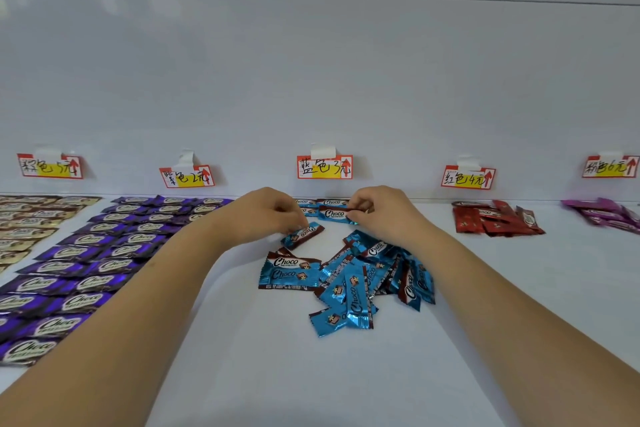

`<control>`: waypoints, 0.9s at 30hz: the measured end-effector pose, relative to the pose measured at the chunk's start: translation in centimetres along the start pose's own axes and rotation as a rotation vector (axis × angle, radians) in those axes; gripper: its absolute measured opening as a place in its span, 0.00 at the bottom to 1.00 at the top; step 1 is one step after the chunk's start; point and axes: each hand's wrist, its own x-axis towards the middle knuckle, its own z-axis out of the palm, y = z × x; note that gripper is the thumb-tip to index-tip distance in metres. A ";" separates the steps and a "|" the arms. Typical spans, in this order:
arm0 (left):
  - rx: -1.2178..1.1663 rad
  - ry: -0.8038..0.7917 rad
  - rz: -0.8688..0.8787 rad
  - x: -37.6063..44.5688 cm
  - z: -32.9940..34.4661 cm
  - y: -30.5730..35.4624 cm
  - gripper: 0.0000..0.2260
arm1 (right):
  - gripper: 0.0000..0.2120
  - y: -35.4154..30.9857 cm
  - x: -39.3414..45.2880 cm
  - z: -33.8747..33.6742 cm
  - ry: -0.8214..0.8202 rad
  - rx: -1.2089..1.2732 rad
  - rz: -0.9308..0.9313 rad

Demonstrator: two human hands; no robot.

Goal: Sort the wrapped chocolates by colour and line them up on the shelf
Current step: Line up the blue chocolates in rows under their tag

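A loose pile of blue wrapped chocolates (360,274) lies in the middle of the white shelf (277,357). My left hand (266,211) pinches the end of one tilted blue chocolate (304,234) just behind the pile. My right hand (377,210) pinches another blue chocolate (334,213) that lies level near the back wall. A few blue chocolates (330,202) lie in a row against the wall, under the blue price label (325,167).
Purple chocolates (104,253) lie in neat rows at left, with gold ones (27,218) further left. A heap of red ones (495,218) sits at right and magenta ones (606,213) at far right. Price labels hang on the back wall above each group.
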 end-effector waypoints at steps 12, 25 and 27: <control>0.269 0.046 0.041 0.2 -0.4 -0.8 0.09 | 0.09 0.2 0.5 0.0 0.106 -0.196 -0.129; 0.390 -0.008 -0.015 -0.4 -2.0 -0.7 0.18 | 0.16 -0.3 -0.4 -0.5 -0.109 -0.302 -0.217; 0.418 0.028 0.015 -0.8 -2.4 -0.5 0.15 | 0.16 -0.4 -0.3 -0.4 -0.094 -0.301 -0.224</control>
